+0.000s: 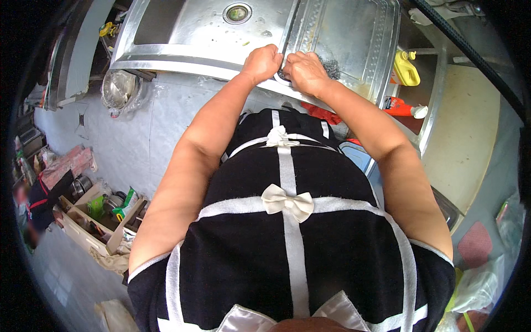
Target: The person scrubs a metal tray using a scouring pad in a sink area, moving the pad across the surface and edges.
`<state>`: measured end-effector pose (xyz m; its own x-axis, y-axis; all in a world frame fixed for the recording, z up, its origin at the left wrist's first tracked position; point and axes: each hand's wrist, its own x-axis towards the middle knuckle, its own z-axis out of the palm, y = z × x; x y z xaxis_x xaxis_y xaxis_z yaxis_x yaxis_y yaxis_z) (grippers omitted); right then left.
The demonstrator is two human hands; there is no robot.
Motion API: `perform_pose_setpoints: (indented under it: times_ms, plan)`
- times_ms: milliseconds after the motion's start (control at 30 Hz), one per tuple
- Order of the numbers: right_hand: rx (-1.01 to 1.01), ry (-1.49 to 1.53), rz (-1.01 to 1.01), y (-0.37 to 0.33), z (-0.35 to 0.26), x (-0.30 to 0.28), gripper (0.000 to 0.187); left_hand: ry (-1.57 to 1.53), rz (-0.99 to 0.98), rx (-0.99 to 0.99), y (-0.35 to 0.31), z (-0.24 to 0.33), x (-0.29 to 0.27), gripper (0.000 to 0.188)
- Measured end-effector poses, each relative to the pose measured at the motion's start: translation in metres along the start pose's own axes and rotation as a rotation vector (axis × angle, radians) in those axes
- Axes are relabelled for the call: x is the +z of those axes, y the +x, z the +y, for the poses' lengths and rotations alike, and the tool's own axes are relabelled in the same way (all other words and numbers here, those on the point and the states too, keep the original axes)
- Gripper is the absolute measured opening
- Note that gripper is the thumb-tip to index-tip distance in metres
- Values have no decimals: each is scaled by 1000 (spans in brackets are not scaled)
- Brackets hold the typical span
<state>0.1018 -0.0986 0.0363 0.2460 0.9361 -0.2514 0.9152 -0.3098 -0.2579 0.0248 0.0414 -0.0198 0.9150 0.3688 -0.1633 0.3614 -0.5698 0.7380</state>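
My left hand (262, 64) is curled closed at the front of a steel sink (210, 30), beside the ridge where the ribbed drainboard (359, 44) begins. What its fingers hold, if anything, is hidden. Just across that ridge, my right hand (306, 73) presses down on the drainboard's near left corner, fingers bent. Under it and out past its right side shows a dark steel wool scrubber (332, 67). The sink's round drain (238, 13) lies farther off, with a few small scraps and wet spots on the metal.
Right of the drainboard are a yellow bottle (406, 69) and a red bottle with a white cap (404, 107). A dark hose (470, 52) crosses the upper right. A metal bowl (119, 88) hangs left below the sink. A wooden box (91, 229) of utensils stands lower left.
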Motion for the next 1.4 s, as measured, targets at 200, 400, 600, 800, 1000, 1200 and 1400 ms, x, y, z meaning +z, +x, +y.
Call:
perform_pose_setpoints:
  times_ms: [200,400,600,800,1000,1200,1400]
  plan:
    - [42,-95,247,3,-10,12,14,-66,-42,-39,3,1,-4,28]
    - [70,-54,77,1,-5,9,12,-49,-38,-24,6,-4,0,27]
    - [102,-78,260,7,-8,16,15,-103,-32,-35,9,-6,0,28]
    - [117,6,107,2,-8,9,15,-61,-28,1,9,-7,2,28]
    - [144,-72,92,13,-9,11,17,-52,-33,-22,8,-2,-1,28]
    - [120,-48,25,7,-4,10,17,-89,2,-43,6,-4,4,28]
    - [74,-83,3,2,1,5,15,-15,0,-31,5,-2,4,30]
